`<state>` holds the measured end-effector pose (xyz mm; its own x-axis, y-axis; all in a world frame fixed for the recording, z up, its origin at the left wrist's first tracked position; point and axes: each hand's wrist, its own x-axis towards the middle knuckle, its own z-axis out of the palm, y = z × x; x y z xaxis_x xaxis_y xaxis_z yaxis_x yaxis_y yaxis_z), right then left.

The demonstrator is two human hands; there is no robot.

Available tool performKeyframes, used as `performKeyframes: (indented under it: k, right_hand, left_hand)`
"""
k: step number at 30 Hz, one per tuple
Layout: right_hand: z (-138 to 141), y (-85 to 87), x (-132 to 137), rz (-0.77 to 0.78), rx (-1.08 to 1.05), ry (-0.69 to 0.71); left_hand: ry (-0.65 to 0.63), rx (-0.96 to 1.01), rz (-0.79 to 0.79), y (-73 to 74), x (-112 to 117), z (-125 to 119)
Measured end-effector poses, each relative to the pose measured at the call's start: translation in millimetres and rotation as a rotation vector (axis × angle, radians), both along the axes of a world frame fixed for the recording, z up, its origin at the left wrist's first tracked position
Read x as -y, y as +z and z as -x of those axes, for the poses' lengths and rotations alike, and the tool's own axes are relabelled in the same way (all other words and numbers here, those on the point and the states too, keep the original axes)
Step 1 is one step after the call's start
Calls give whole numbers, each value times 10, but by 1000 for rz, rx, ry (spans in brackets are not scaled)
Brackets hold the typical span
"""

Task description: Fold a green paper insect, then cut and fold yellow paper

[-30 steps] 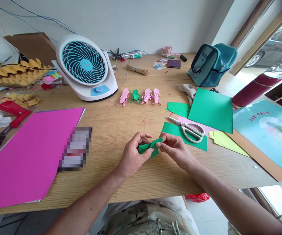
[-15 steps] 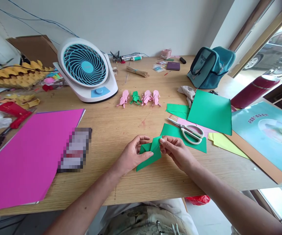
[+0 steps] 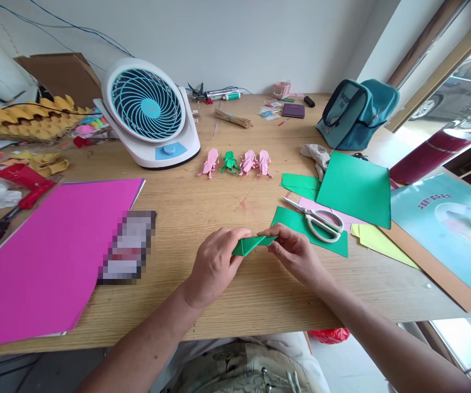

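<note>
Between my hands is a folded piece of green paper [image 3: 250,245], tilted so that it shows as a narrow band. My left hand [image 3: 215,263] grips its left end, thumb below and fingers behind. The right end is pinched by my right hand [image 3: 294,252] between thumb and forefinger. White-handled scissors [image 3: 324,224] lie just beyond my right hand, on a green paper strip [image 3: 286,217]. Further back stand several small folded paper figures in a row, a green figure [image 3: 229,161] among pink figures [image 3: 210,162].
A white and blue fan [image 3: 149,109] stands at the back left. Magenta sheets [image 3: 59,256] cover the left side, beside a blurred-out dark-edged item [image 3: 127,248]. To the right are a green sheet [image 3: 356,188], yellow paper [image 3: 386,245], a red bottle [image 3: 429,155] and a teal bag [image 3: 356,114].
The green paper has been tipped from a broad face to a narrow band. My left hand has rolled over, its back now upward. My right hand keeps its pinch.
</note>
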<state>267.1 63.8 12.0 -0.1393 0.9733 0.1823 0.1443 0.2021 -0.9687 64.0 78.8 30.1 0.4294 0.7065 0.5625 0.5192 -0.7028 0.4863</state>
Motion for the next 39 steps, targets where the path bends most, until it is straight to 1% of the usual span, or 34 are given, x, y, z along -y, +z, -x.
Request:
performKeyframes:
  k: [2, 5, 8, 10, 12, 14, 18, 22, 26, 28, 30, 34, 36, 39]
  right_hand:
    - [-24, -24, 20, -148, 199, -45]
    - [-82, -51, 72, -304, 469, -102]
    - [-140, -54, 152, -431, 714, -78]
    - [-163, -46, 209, -522, 862, -9]
    - [-170, -37, 253, -576, 953, 62]
    - [-167, -34, 276, -593, 985, 91]
    - [-161, -47, 273, -621, 968, 76]
    - [-178, -65, 264, -660, 956, 76]
    - [-199, -81, 262, -669, 932, 100]
    - [-200, -85, 259, -648, 885, 102]
    - [-191, -81, 253, -584, 801, 89]
    - [-149, -38, 225, -363, 602, 3]
    - [-126, -14, 205, -271, 519, -51]
    - [-108, -14, 172, -180, 406, -126]
  left_hand:
    - [-21, -105, -157, -36, -3, 38]
    - [-41, -230, -243, -120, -3, 59]
    - [-27, -312, -234, -202, 24, 29]
    - [-56, -364, -196, -236, 49, 1]
    - [-102, -413, -147, -250, 69, -19]
    - [-118, -445, -105, -250, 80, -26]
    - [-129, -473, -48, -231, 79, -20]
    - [-170, -485, -35, -201, 71, -10]
    - [-176, -496, -19, -135, 43, -5]
    - [-179, -498, 6, -87, 8, -7]
    - [-184, -483, 35, -38, -39, -12]
    - [-182, -426, 104, 41, -126, -44]
    - [-188, -376, 178, 75, -147, -68]
    - [-200, -265, 308, 123, -161, -92]
